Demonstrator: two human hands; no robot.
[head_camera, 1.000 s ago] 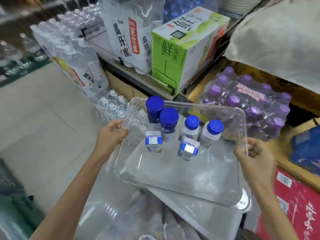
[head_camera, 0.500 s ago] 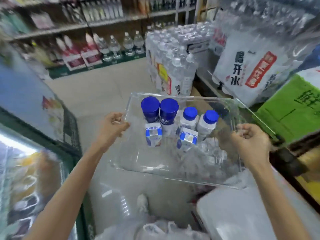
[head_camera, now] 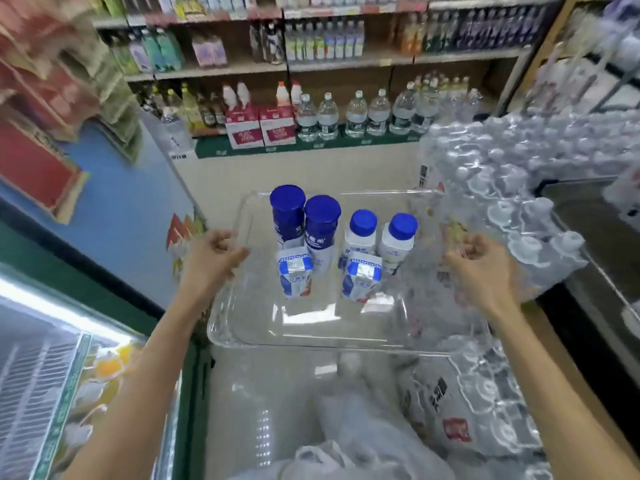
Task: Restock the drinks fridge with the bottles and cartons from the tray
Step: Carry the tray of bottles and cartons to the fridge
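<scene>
I carry a clear plastic tray (head_camera: 311,327) level in front of me, off any surface. My left hand (head_camera: 214,258) grips its left rim and my right hand (head_camera: 481,268) grips its right rim. Standing at the tray's far side are two tall dark-blue bottles with blue caps (head_camera: 304,220), two short white bottles with blue caps (head_camera: 381,237), and in front of them two small blue-and-white cartons (head_camera: 294,275) (head_camera: 362,278). The drinks fridge (head_camera: 52,375) is at the lower left, its lit interior and green frame showing.
Shrink-wrapped packs of water bottles (head_camera: 512,209) are stacked close on the right. More wrapped packs and plastic bags (head_camera: 363,427) lie below the tray. Shelves of bottles (head_camera: 329,109) line the far wall across a pale floor. A blue panel (head_camera: 114,209) rises at left.
My view has swung left, from the stacked cartons and packs toward the aisle and fridge. The tray stays held in both hands, with its bottles and cartons unmoved on it.
</scene>
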